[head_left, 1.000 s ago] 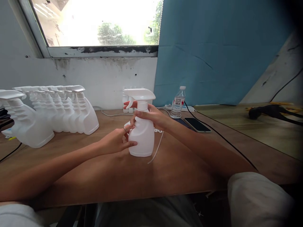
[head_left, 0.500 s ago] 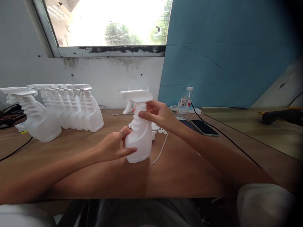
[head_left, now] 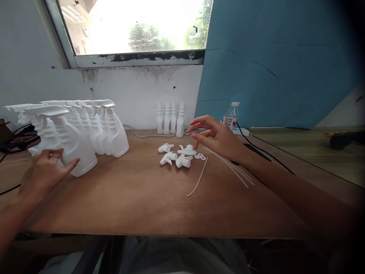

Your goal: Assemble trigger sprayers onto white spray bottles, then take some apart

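The table (head_left: 137, 205) carries the spray bottle (head_left: 78, 148), left, back from its front edge. My left hand (head_left: 45, 169) grips its lower body; likely light, smooth, slightly flexible: hold lightly there. Right hand (head_left: 218, 137): fingers parted, empty.

A brown wooden desk (head_left: 137, 205) spans the lower frame. Spray bottles (head_left: 119, 137) stand on it at left, four narrow bottles (head_left: 180, 125) just above centre; spray heads (head_left: 182, 161) and washers (head_left: 202, 158) lie mid-frame, thin tubes (head_left: 197, 185) lower right of them, a phone (head_left: 259, 152) and water bottle (head_left: 229, 121) at right.
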`<state>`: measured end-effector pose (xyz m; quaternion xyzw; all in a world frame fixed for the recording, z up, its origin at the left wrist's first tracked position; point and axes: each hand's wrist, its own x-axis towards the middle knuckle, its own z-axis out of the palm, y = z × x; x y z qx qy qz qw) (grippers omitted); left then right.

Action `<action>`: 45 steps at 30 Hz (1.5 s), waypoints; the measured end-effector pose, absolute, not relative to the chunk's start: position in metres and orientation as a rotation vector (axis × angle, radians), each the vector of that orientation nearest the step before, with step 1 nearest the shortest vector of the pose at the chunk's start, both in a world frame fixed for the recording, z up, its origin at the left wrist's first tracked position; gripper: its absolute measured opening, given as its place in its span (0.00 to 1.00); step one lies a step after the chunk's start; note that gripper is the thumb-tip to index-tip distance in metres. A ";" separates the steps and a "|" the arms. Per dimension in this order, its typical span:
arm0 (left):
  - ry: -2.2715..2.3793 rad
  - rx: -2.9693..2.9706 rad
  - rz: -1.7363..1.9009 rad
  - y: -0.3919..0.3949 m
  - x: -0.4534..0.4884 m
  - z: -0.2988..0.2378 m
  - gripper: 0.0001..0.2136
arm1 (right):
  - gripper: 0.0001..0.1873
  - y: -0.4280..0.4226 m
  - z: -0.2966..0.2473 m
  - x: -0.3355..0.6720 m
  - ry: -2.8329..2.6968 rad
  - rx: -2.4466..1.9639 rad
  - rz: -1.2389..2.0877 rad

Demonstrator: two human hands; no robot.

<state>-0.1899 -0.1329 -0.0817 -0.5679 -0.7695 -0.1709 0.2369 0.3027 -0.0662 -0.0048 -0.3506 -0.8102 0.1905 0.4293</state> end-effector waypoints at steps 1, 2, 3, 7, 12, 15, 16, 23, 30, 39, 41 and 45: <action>-2.070 -1.500 -0.414 -0.132 -0.191 -0.082 0.34 | 0.18 -0.064 -0.009 0.306 -2.027 -0.907 0.465; -2.042 -1.439 -0.352 -0.132 -0.191 -0.083 0.33 | 0.18 -0.061 -0.014 0.309 -2.029 -0.935 0.457; -2.010 -1.382 -0.297 -0.132 -0.188 -0.083 0.33 | 0.19 -0.058 -0.018 0.312 -2.029 -0.957 0.457; -1.973 -1.315 -0.256 -0.137 -0.175 -0.080 0.31 | 0.19 -0.045 -0.033 0.321 -2.038 -1.026 0.485; -1.987 -1.336 -0.265 -0.134 -0.175 -0.079 0.32 | 0.19 -0.034 -0.044 0.326 -2.070 -1.070 0.498; -1.998 -1.338 -0.249 -0.133 -0.178 -0.080 0.33 | 0.21 -0.032 -0.047 0.327 -2.120 -1.084 0.498; -1.995 -1.339 -0.242 -0.133 -0.178 -0.081 0.33 | 0.21 -0.032 -0.048 0.326 -2.145 -1.094 0.499; -2.001 -1.277 -0.377 -0.136 -0.171 -0.074 0.34 | 0.20 -0.034 -0.048 0.323 -2.268 -1.162 0.452; -1.628 -1.867 -0.584 -0.118 -0.102 -0.075 0.15 | 0.09 -0.033 -0.058 0.323 -2.503 -1.302 0.122; -1.090 -2.751 -0.740 -0.043 0.039 -0.123 0.22 | 0.11 0.000 -0.071 0.368 -2.499 -1.443 0.030; -1.112 -2.793 -0.808 -0.029 0.055 -0.126 0.26 | 0.12 0.008 -0.078 0.374 -2.483 -1.462 0.057; -1.142 -2.874 -0.852 -0.018 0.063 -0.128 0.26 | 0.14 0.013 -0.092 0.373 -2.472 -1.486 0.102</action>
